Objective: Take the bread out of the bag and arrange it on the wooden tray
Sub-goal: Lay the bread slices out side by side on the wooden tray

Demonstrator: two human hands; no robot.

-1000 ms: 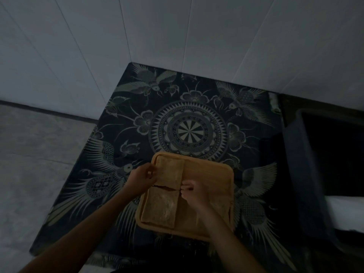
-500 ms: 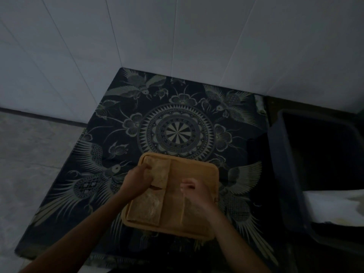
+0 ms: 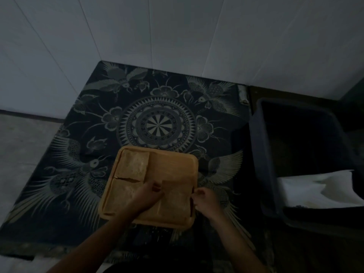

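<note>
Now three bread slices (image 3: pixel 133 166) flat on the wooden tray (image 3: pixel 173 166), low in the frame. Left hand (image 3: pixel 146 196) and right hand (image 3: pixel 204 200) pinching the lower right slice (image 3: pixel 175 201) by its side edges. Probably soft, light, crumbly; better held gently by the crust.

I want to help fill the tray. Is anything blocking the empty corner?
Nothing visible is. The far right corner of the wooden tray is bare. Three bread slices fill the other corners, and both hands rest at the near right slice.
</note>
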